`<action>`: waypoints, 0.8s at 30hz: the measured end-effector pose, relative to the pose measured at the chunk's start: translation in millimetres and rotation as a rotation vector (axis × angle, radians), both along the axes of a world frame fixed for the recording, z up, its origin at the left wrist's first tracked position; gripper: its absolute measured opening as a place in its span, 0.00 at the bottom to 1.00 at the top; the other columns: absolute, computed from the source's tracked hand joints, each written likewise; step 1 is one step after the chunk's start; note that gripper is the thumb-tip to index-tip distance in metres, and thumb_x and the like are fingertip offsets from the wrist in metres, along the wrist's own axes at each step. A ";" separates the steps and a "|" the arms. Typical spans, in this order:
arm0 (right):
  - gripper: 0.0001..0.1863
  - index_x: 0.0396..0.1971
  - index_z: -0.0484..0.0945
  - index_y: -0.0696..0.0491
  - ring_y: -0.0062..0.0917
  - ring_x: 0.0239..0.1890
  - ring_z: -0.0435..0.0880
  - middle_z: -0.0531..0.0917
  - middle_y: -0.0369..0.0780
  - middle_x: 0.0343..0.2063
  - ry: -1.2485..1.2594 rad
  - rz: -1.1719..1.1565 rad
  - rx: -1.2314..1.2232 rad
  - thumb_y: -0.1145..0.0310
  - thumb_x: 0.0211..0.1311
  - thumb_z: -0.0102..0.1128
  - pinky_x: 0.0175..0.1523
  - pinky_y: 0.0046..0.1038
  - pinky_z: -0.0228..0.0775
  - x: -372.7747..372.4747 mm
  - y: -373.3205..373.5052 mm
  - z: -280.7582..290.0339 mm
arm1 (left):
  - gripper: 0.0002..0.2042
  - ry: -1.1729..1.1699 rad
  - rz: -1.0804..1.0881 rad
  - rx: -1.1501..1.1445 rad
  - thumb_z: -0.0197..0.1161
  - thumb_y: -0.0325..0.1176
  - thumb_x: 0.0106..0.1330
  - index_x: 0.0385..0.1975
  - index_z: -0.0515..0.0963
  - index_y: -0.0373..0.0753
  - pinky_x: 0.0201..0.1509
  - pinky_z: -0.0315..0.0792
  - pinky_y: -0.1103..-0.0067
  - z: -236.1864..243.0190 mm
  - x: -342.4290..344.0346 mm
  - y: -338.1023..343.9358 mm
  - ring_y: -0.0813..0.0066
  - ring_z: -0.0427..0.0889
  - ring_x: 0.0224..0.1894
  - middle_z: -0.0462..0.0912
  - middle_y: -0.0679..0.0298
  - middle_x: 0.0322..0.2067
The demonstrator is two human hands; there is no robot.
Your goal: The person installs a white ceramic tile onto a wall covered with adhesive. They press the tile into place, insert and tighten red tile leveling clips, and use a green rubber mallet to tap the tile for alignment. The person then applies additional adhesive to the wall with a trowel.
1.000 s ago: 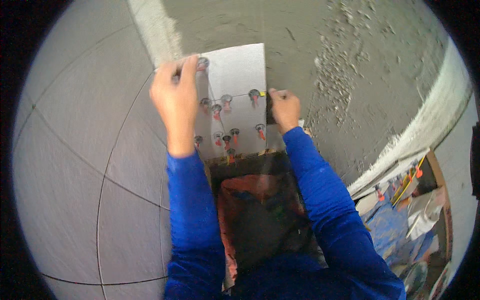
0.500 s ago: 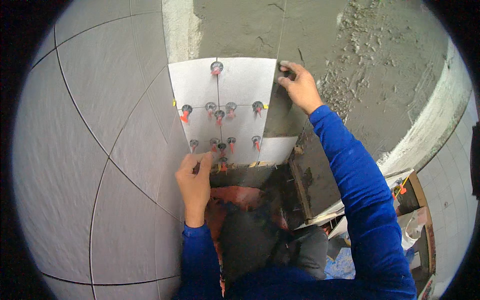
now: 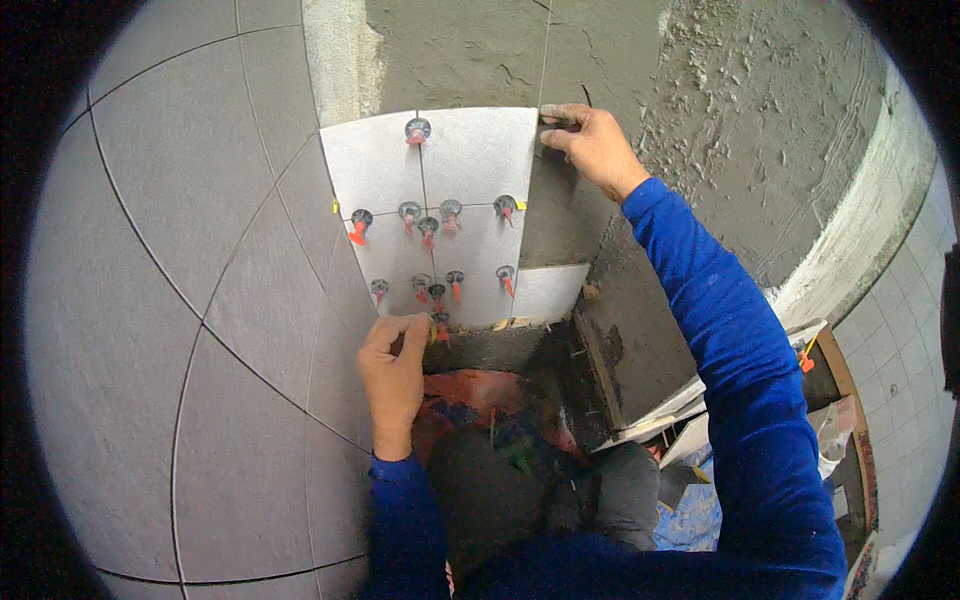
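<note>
Against a mortar-coated wall [image 3: 460, 55], our right hand [image 3: 594, 148], slightly parted, flanks pale tiles [image 3: 480, 160] dotted with red-and-black levelling clips [image 3: 417, 131]; whether our left hand [image 3: 392, 372] holds anything, we cannot tell.

Wall [image 3: 620, 50] has a coat of grey mortar [image 3: 450, 60], w/ wht tiles [image 3: 475, 155] set on it as a block, one jutting out at btm R. Blk discs [image 3: 450, 212] w/ red levers sit mostly along the tiles' joints, plus a yel. tab [image 3: 336, 207] at their L edge. Mortar's lumpy well R of the tiles, smoother just abv; pale strip [image 3: 343, 60] runs up near their top L corner.
</note>
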State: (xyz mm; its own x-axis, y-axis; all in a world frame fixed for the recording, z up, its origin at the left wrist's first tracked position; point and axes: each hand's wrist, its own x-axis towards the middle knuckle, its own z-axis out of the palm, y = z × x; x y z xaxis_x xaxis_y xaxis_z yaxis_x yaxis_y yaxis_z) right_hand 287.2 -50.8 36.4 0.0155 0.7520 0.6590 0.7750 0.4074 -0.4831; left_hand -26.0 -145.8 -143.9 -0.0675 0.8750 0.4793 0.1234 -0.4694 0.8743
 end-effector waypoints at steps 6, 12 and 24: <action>0.25 0.56 0.80 0.63 0.25 0.44 0.83 0.85 0.44 0.50 0.319 0.145 -0.173 0.69 0.57 0.67 0.47 0.25 0.75 -3.6 -6.3 4.2 | 0.07 0.046 0.012 0.012 0.67 0.29 0.68 0.34 0.84 0.31 0.41 0.72 0.79 -2.1 0.0 -0.9 0.77 0.79 0.34 0.83 0.62 0.30; 0.27 0.59 0.77 0.60 0.21 0.45 0.80 0.83 0.39 0.53 0.561 0.269 -0.279 0.68 0.60 0.68 0.43 0.22 0.72 -1.2 -3.8 4.2 | 0.07 0.022 0.003 -0.034 0.67 0.30 0.68 0.34 0.84 0.31 0.41 0.72 0.79 -5.8 -2.0 1.4 0.77 0.79 0.34 0.82 0.62 0.30; 0.27 0.61 0.75 0.60 0.18 0.45 0.76 0.82 0.37 0.53 0.669 0.397 -0.306 0.71 0.61 0.65 0.44 0.19 0.68 2.1 -4.1 -0.3 | 0.07 0.080 0.008 -0.025 0.67 0.30 0.66 0.35 0.84 0.31 0.43 0.73 0.78 -15.1 0.1 3.6 0.75 0.81 0.35 0.85 0.60 0.31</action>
